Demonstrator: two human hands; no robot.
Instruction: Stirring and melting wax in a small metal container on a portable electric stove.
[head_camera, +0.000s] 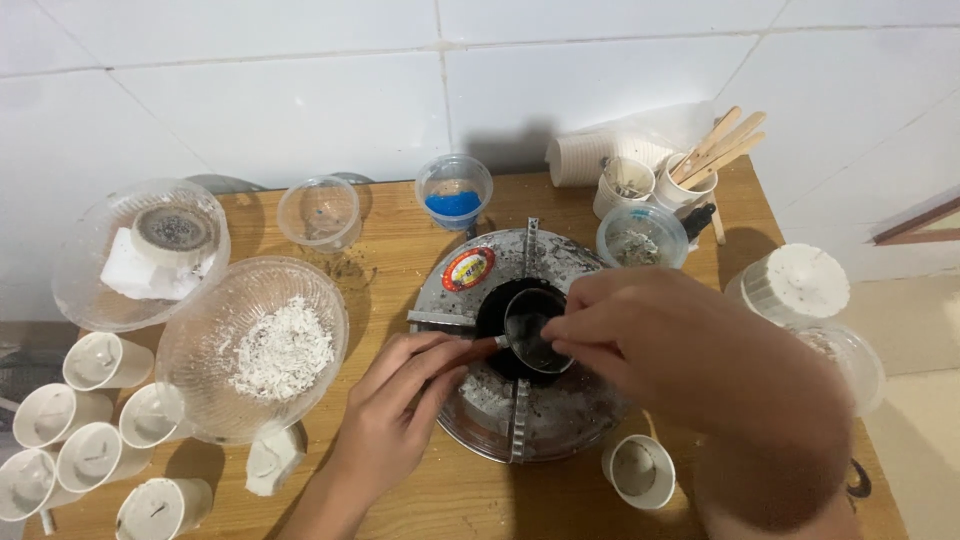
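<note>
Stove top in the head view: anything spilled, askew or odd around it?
Yes. The round metal stove is crusted with grey-white residue and dark specks. Crumbs lie scattered on the wooden table by the empty clear cup. Both hands, left hand and right hand, touch the small metal pot; it sits upright.

A home candle-making bench: small stove (520, 350), wax flakes in a glass bowl (255, 350), wicked paper cups (85, 440), white-tiled wall (300, 90).

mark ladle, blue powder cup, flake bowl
ladle (535, 335): head view, on the dark inside of its bowl.
blue powder cup (454, 203): head view, on the blue powder inside.
flake bowl (200, 340): head view, on bare glass wall left of the flakes.
</note>
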